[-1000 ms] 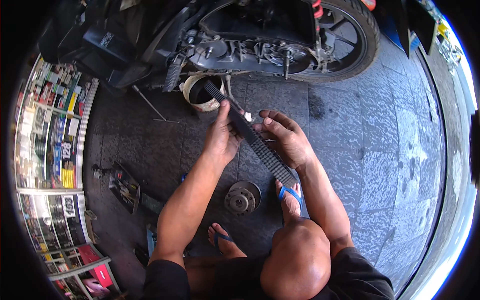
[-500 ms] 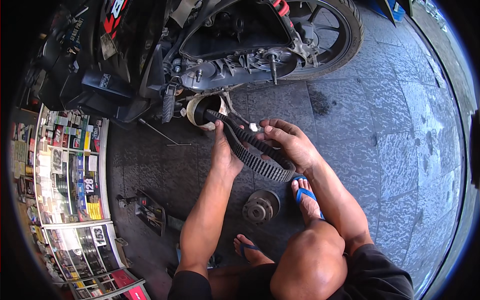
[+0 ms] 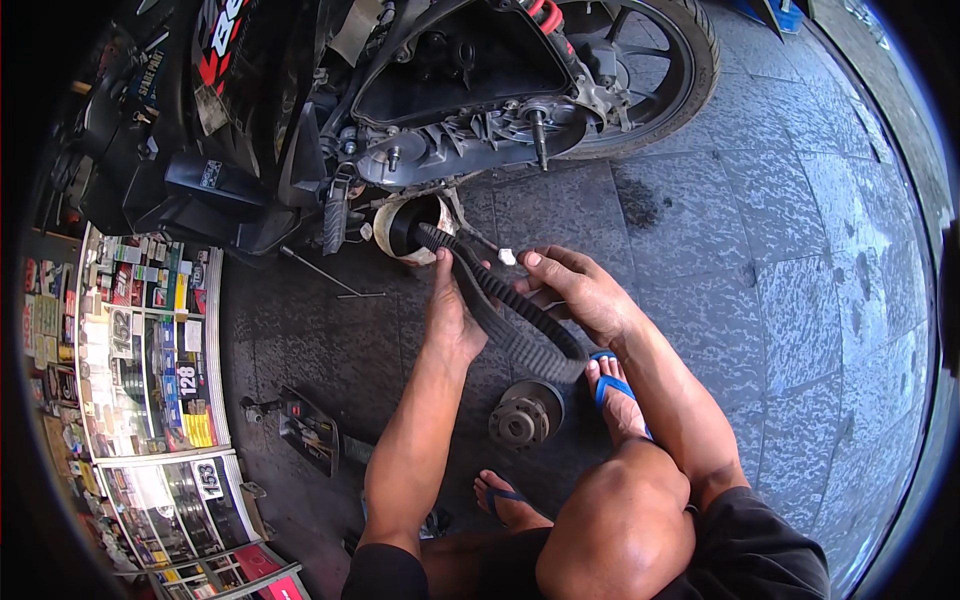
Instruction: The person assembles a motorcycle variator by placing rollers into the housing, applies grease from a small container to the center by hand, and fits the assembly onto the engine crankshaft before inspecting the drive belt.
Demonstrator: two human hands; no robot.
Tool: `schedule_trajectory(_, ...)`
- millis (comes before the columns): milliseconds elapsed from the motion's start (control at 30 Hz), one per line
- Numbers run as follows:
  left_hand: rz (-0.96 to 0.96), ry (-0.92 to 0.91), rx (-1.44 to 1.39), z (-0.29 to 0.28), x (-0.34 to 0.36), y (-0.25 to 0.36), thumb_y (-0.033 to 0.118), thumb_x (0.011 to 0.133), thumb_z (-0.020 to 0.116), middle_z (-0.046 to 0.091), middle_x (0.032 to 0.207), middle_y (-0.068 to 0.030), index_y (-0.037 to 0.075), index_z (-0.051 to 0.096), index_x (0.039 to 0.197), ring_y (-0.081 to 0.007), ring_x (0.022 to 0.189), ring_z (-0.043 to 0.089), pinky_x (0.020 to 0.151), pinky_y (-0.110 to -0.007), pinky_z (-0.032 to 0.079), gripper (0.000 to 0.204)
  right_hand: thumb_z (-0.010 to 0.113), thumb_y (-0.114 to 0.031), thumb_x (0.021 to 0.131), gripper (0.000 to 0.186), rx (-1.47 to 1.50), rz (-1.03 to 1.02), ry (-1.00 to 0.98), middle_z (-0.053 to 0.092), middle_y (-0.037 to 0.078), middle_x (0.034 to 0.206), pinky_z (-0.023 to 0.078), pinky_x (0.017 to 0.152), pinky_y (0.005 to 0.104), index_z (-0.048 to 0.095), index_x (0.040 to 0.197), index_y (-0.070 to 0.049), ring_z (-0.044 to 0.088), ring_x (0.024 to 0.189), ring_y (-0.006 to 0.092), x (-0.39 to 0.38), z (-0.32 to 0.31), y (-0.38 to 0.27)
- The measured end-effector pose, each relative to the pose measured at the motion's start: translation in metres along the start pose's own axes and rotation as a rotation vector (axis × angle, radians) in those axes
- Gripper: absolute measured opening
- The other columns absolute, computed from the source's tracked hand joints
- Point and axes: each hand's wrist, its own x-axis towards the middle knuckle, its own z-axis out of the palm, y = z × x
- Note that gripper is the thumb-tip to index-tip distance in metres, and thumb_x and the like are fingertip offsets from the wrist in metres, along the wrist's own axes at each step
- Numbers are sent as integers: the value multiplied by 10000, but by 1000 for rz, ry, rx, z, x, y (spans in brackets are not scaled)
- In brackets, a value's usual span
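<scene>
My left hand (image 3: 452, 325) grips a long black ribbed drive belt (image 3: 540, 350), twisted into a narrow loop slanting from upper left to lower right. My right hand (image 3: 563, 290) is beside the belt, loosely bent fingers apart at its edge, perhaps touching it. Behind the belt's upper end stands an off-white round bucket (image 3: 385, 228) with a dark inside. Above is the scooter's opened transmission side (image 3: 410, 150), with a bare shaft (image 3: 538, 140). A round metal clutch part (image 3: 520, 425) lies on the floor below my hands.
A rear wheel (image 3: 690, 80) is at the top. A long-handled tool (image 3: 320, 275) and a removed cover (image 3: 305, 430) lie on the tiled floor (image 3: 780, 220). A display cabinet (image 3: 150, 380) full of packages is at the left. My knee (image 3: 620, 520) and sandalled feet are below.
The belt loop has turned and spread slightly in my left hand. My right hand's index finger has curled inward. The camera view has shifted, bringing more of the scooter into view.
</scene>
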Motion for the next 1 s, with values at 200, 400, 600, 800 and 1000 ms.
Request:
schedule_trajectory(200, -79, -103, 294, -24, 7, -3, 523, 931, 600, 686, 978, -99, 36, 601, 1150, -198, 822, 691, 714, -347, 603, 533, 760, -365, 861, 405, -206, 97, -104, 630, 69, 899, 530, 693, 306, 553, 996, -45, 622, 793, 159, 5, 6, 18)
schedule_trajectory(400, 41, -128, 679, -3, -16, -3, 521, 881, 683, 687, 813, -67, 7, 712, 866, -134, 744, 645, 617, -265, 512, 515, 818, -175, 812, 367, 31, 96, -28, 622, 56, 863, 579, 698, 328, 475, 916, -97, 652, 780, 171, -1, -3, 46)
schedule_trajectory(600, -20, -370, 1217, -18, -6, 15, 665, 895, 559, 640, 769, -22, 26, 684, 994, -100, 690, 584, 656, -245, 490, 659, 783, -118, 844, 302, 154, 53, 7, 627, 26, 843, 594, 719, 334, 503, 732, -133, 633, 793, 141, -16, 7, 71)
schedule_trajectory(800, 87, 25, 767, -42, -15, 89, 669, 912, 512, 651, 937, -85, -46, 570, 1228, -145, 755, 623, 736, -294, 523, 785, 764, -191, 868, 238, 294, -107, 202, 642, 62, 838, 564, 790, 390, 556, 787, -106, 638, 821, 185, 22, 9, 70)
schedule_trajectory(1000, 145, 219, 621, -109, -44, 116, 600, 949, 509, 658, 862, -64, -11, 628, 1137, -159, 741, 626, 711, -308, 527, 651, 762, -279, 876, 316, 377, -282, 352, 585, 51, 809, 521, 774, 320, 520, 842, -79, 594, 757, 166, 117, 27, 38)
